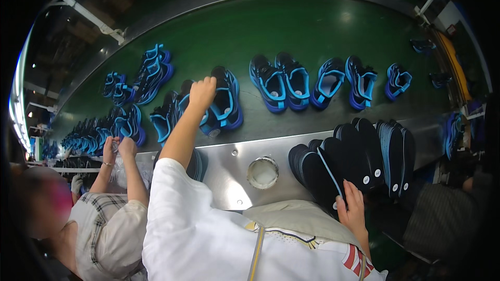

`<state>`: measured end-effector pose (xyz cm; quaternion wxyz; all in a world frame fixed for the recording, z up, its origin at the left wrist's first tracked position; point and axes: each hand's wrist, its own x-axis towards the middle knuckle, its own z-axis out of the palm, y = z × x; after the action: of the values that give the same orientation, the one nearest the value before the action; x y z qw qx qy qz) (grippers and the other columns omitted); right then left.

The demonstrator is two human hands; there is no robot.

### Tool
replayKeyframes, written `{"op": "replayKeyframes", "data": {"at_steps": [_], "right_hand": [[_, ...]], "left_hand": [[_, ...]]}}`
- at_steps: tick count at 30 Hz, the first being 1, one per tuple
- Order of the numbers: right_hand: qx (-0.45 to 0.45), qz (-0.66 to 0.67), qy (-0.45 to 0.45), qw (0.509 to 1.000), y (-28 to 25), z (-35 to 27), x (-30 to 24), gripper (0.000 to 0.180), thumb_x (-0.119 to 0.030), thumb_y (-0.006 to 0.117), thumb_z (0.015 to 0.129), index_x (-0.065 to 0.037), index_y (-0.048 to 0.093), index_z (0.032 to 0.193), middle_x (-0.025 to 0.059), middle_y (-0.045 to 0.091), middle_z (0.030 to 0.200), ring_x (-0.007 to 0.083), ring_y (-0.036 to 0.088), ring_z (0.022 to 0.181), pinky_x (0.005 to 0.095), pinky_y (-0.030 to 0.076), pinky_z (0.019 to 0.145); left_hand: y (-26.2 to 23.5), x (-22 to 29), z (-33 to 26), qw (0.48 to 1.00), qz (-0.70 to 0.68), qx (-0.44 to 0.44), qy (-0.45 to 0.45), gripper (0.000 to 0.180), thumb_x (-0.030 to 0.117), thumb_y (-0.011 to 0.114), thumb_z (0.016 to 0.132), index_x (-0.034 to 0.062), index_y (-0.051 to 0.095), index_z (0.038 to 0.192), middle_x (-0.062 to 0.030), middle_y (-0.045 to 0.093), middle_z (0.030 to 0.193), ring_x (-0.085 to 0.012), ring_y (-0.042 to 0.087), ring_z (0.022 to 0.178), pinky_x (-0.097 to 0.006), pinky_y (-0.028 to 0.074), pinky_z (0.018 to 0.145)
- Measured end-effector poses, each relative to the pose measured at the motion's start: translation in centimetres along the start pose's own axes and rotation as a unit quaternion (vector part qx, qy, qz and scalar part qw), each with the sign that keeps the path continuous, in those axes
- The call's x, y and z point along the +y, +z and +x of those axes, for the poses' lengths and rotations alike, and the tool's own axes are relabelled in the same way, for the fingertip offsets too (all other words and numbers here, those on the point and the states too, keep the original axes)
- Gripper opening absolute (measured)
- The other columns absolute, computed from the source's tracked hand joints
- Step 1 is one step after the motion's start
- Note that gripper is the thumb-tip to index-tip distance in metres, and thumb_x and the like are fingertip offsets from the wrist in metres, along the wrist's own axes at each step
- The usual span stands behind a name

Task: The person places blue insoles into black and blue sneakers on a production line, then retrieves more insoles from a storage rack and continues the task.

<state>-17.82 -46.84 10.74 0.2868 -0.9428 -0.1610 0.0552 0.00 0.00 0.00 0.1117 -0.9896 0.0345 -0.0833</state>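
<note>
Insole-fitting step, by the look of it: left hand [202,91] closed on a black-and-blue shoe [225,99] on the green belt [291,31], right hand [354,209] gripping one black insole [324,179] from the stack just above, presumably bound for that shoe.

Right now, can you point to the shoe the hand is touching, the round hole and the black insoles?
shoe [228,101]: head view, blue-trimmed side.
round hole [262,172]: head view, its middle.
black insoles [359,151]: head view, middle of stack.

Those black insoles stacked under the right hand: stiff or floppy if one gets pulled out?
Probably floppy: the black insoles look thin and flat. Likely light too. They lean on edge in a fanned row, so pulling the one by the right hand may topple its neighbours.
</note>
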Motion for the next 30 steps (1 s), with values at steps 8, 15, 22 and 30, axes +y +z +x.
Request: {"op": "replayKeyframes", "data": {"at_steps": [8, 15, 22, 30], "right_hand": [[0.03, 0.053, 0.095, 0.994, -3.0, 3.1, 2.1, 0.037, -0.01, 0.042, 0.085, 0.01, 0.042, 0.116, 0.0241, 0.05, 0.109, 0.0322, 0.048, 0.085, 0.0362, 0.039, 0.08], [0.104, 0.026, 0.081, 0.991, -4.9, 9.5, 5.7, 0.031, -0.011, 0.038, 0.089, 0.012, 0.048, 0.108, 0.0225, 0.05, 0.112, 0.0302, 0.048, 0.084, 0.0346, 0.038, 0.079], [0.191, 0.004, -0.045, 0.981, -5.2, 18.8, 6.4, 0.006, -0.004, 0.059, 0.073, 0.002, 0.058, 0.075, 0.0158, 0.059, 0.1, 0.0272, 0.051, 0.073, 0.0329, 0.042, 0.067], [0.129, -0.113, -0.125, 0.977, -4.4, 23.4, 5.6, 0.009, -0.008, 0.058, 0.068, 0.001, 0.058, 0.066, 0.0113, 0.061, 0.091, 0.025, 0.053, 0.075, 0.0347, 0.044, 0.069]], "left_hand": [[-6.7, 1.3, 3.9, 0.955, -0.036, -0.293, -0.026, 0.018, 0.009, 0.054, 0.067, 0.0019, 0.062, 0.081, -0.0164, 0.062, 0.083, -0.031, 0.06, 0.079, -0.039, 0.049, 0.069], [-9.7, 11.0, 11.5, 0.945, -0.309, 0.008, 0.111, 0.036, 0.032, 0.055, 0.079, 0.0071, 0.056, 0.105, -0.014, 0.06, 0.085, -0.0304, 0.058, 0.077, -0.038, 0.047, 0.065], [-4.2, 24.5, 18.8, 0.911, -0.338, 0.067, 0.226, 0.053, 0.041, 0.054, 0.078, 0.0162, 0.041, 0.124, -0.016, 0.05, 0.073, -0.0325, 0.054, 0.064, -0.039, 0.045, 0.058], [-3.0, 27.5, 19.8, 0.883, -0.464, 0.062, 0.048, 0.036, 0.031, 0.05, 0.083, 0.003, 0.053, 0.105, -0.0163, 0.058, 0.089, -0.0338, 0.057, 0.078, -0.041, 0.046, 0.067]]}}
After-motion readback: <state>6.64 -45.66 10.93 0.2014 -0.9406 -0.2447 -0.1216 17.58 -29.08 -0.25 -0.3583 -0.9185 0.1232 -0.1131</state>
